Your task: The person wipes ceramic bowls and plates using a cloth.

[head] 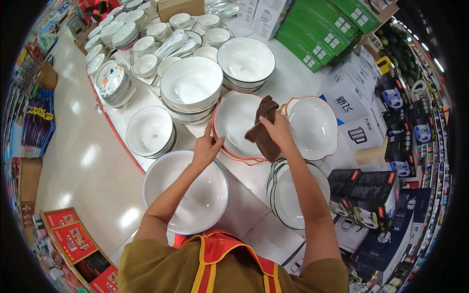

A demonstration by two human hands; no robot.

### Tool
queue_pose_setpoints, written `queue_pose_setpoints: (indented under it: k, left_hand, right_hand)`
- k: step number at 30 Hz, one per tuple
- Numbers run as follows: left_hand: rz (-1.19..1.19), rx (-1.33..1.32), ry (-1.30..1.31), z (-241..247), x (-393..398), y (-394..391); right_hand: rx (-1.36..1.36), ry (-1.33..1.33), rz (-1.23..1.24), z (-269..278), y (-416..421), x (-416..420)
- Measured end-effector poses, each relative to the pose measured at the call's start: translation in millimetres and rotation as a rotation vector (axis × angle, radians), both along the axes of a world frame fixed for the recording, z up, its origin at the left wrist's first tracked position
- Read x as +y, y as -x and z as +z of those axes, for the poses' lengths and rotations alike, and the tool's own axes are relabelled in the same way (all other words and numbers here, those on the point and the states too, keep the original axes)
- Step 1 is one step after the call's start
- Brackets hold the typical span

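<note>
My right hand [279, 130] grips a bunched brown cloth [266, 128], which hangs over the right side of a white red-rimmed dish [236, 124]. That dish lies on top of a stack. At its left rim is my left hand [207, 146], fingers apart and nothing held; whether it touches the rim I cannot tell. To the right sits an orange-rimmed white dish [313, 126]. Below my right hand is a stack of green-rimmed white dishes [287, 194], partly hidden by my forearm. A large blue-rimmed white basin [194, 205] lies nearest me, under my left forearm.
Stacked white bowls [190, 82] stand beyond my left hand, with another bowl stack [151, 130] by the table's left edge. Small bowls, plates [113, 86] and wrapped spoons [176, 44] fill the far end. Green boxes [322, 33] and appliance cartons [350, 99] line the right side.
</note>
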State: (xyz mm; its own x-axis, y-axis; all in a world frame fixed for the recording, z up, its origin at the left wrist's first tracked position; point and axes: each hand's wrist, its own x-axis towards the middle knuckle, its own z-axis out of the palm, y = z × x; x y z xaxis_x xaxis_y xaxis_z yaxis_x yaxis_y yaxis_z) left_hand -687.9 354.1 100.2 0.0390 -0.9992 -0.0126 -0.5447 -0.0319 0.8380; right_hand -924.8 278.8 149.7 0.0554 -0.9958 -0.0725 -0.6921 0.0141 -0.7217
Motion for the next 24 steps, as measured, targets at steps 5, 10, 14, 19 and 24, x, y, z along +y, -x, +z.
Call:
queue_pose_setpoints:
  k: [5,10,14,19,24]
  left_hand:
    - [0.004,0.049,-0.010,-2,-2,1]
    - [0.004,0.055,-0.016,1,-2,2]
    - [-0.004,0.053,-0.025,1,-4,-3]
    - [-0.031,0.048,-0.038,2,-6,-2]
    - [-0.027,0.067,-0.065,6,-5,-2]
  right_hand:
    - [0.344,0.018,-0.082,-51,-41,-22]
    - [0.173,0.148,0.432,-62,-74,-12]
    - [0.294,-0.010,0.690,-32,-63,8]
    - [0.743,-0.094,0.332,-23,-39,14]
    - [0.704,-0.183,0.336,-18,-50,23]
